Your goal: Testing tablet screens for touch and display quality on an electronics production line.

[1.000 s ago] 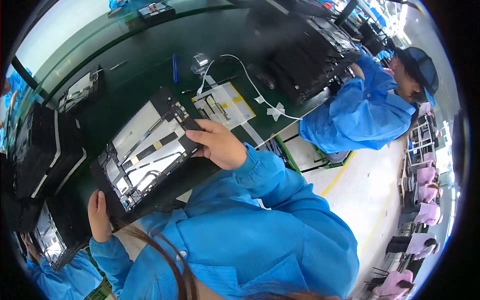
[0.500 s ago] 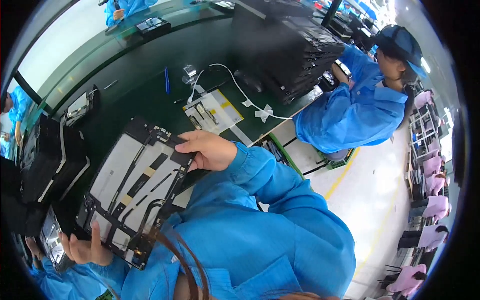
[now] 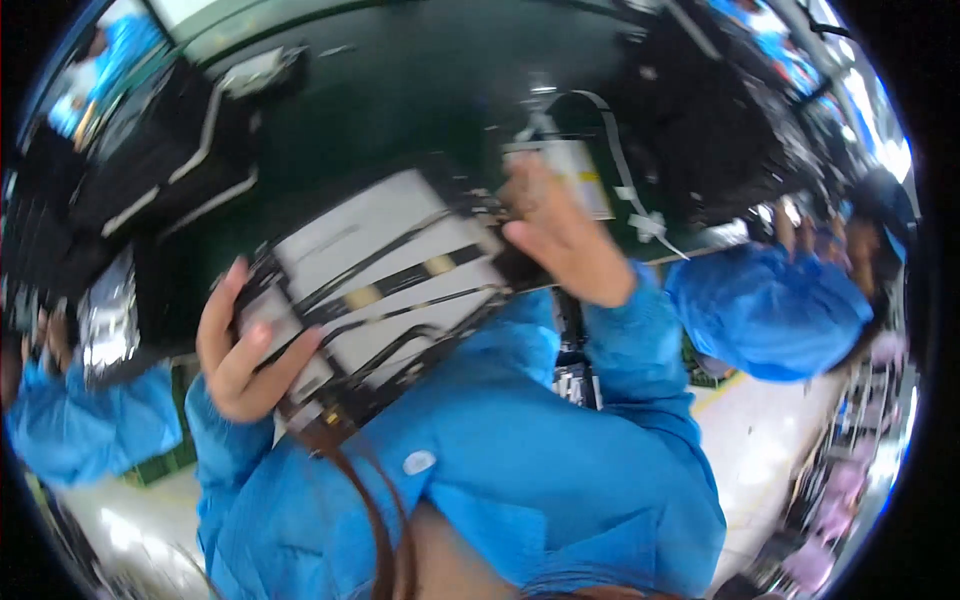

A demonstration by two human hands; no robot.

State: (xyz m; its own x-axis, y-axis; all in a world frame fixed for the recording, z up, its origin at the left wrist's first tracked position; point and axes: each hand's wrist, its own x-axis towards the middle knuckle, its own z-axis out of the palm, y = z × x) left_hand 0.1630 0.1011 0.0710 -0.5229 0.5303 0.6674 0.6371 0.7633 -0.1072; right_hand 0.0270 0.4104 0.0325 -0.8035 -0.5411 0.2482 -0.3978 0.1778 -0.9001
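Observation:
In front of my body is an opened tablet [image 3: 400, 250], tilted, with pale flat battery panels, black ribbon cables and tan tape patches inside its dark frame. My left hand [image 3: 250, 360] is closed around its left end, with fingers lying over the frame and inner parts. Beside the right end is my right hand [image 3: 570, 235], its thumb and fingers apart; it is smeared by motion, and whether it touches the frame is unclear. Just beyond that hand lies a pale flat battery-like piece [image 3: 585, 180] with a yellow strip on the table. A white cable [image 3: 620, 150] curves past it.
Dark stacks of tablet-like parts stand at the left [image 3: 130, 170] and the right [image 3: 710, 110] of the dark green table [image 3: 400, 90]. A small device [image 3: 255, 72] lies at the far left. Co-workers in blue sleeves sit close on the left [image 3: 100, 420] and right [image 3: 770, 310].
My view has turned, so the surroundings shift. The tablet has swung to lie more level across my body. My right hand has loosened from the tablet's right end; my left hand still holds the left end.

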